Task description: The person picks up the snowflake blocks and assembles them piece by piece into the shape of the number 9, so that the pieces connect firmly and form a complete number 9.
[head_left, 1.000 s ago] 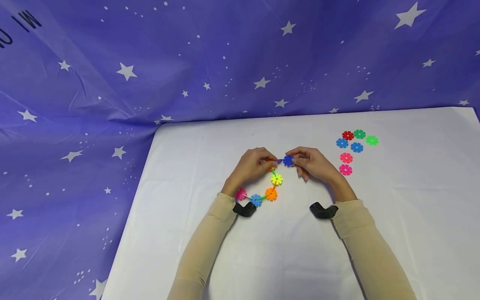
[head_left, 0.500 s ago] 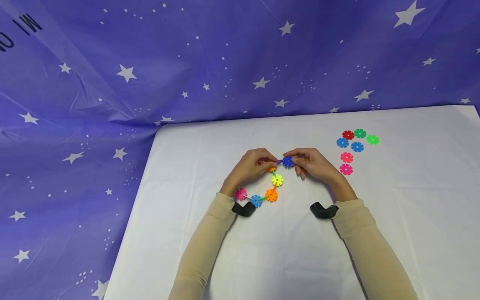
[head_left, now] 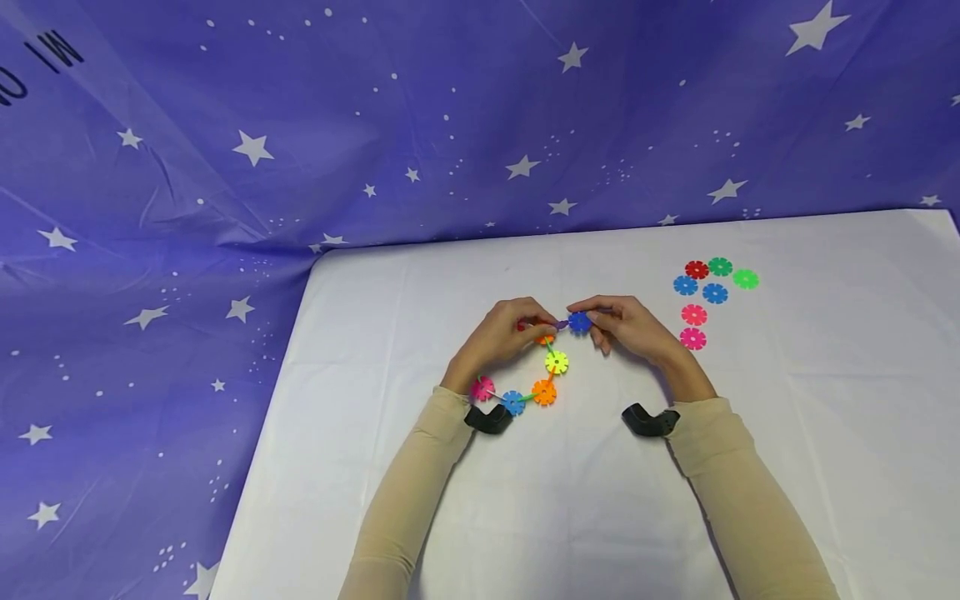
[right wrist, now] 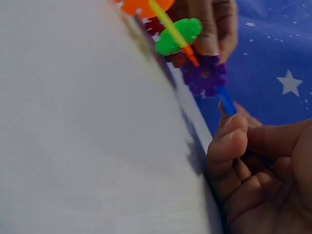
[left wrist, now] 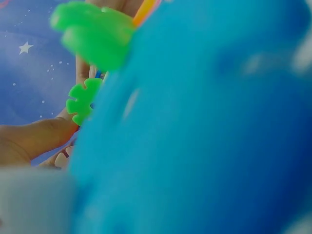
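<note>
My left hand [head_left: 512, 335] pinches a purple notched plastic disc [right wrist: 204, 75] at the end of a chain of interlocking snowflake discs. My right hand [head_left: 633, 329] pinches a dark blue disc [head_left: 579, 322] between thumb and fingers. In the right wrist view the blue disc is edge-on and meets the purple disc's rim; how deep the notches sit I cannot tell. The chain curves below my left hand, with a yellow disc [head_left: 557, 362], an orange disc [head_left: 544, 392], a light blue disc [head_left: 513, 403] and a pink disc [head_left: 483, 388]. A blurred blue disc [left wrist: 195, 126] fills most of the left wrist view.
Several loose discs lie at the right back of the white-covered table [head_left: 840, 375], among them a red disc [head_left: 697, 270], a bright green disc [head_left: 746, 279] and a pink disc [head_left: 693, 338]. Behind the table hangs a purple curtain [head_left: 450, 125] with white stars.
A second ago a thin gap showed between the purple and blue discs; now they meet. Both hands have barely moved, and the chain has shifted very slightly.
</note>
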The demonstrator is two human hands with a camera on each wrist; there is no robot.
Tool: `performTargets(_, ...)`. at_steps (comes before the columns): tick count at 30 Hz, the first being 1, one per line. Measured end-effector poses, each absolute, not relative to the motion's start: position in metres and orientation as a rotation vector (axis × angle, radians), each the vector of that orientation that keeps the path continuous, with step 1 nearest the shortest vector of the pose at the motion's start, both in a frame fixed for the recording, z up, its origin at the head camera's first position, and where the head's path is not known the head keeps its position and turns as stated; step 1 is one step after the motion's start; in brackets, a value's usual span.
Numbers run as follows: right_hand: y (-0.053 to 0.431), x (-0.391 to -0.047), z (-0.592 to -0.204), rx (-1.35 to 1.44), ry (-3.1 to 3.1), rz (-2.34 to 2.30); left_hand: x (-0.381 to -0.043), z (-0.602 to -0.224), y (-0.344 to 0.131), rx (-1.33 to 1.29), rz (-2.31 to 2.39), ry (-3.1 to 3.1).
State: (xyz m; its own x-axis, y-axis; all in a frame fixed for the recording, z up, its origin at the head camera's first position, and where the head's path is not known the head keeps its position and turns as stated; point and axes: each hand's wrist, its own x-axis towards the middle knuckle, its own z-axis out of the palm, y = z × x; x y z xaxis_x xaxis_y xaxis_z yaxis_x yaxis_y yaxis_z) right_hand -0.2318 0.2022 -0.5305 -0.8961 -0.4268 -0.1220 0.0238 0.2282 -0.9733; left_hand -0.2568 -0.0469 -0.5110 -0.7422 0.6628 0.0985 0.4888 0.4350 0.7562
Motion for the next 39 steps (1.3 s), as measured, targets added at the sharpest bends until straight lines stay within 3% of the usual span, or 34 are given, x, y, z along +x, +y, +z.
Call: performTargets(39,0.192,-0.231,-0.532,-0.309,2.008,-1.815,-0.255,-0.514,-0.042,1.062,1.114,2.599)
